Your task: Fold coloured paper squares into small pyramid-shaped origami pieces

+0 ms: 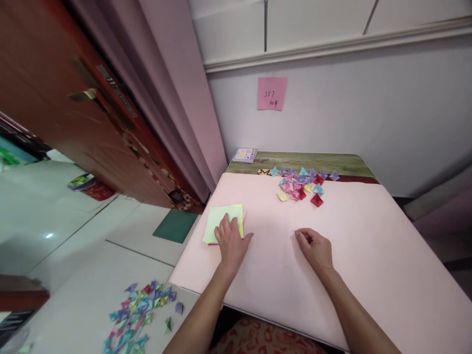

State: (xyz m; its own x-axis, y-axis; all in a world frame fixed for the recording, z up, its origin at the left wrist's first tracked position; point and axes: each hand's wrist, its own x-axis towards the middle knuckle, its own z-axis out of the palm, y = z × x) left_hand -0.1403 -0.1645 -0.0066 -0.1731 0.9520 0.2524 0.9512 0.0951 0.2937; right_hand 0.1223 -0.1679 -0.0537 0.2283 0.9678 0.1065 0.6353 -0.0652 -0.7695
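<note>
2 bare forearms (207,302); beige garment (258,340) with curving red pattern across the lap

The paper (217,217) is partly hidden by the left hand (231,241); the door (40,83) and 2 forearms (206,305) are cut off by the view's edges.

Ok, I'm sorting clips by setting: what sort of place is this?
Probably a room in a home: there's a reddish-brown door with a handle, a mauve curtain beside it, and a small table with a pale pink top.
</note>
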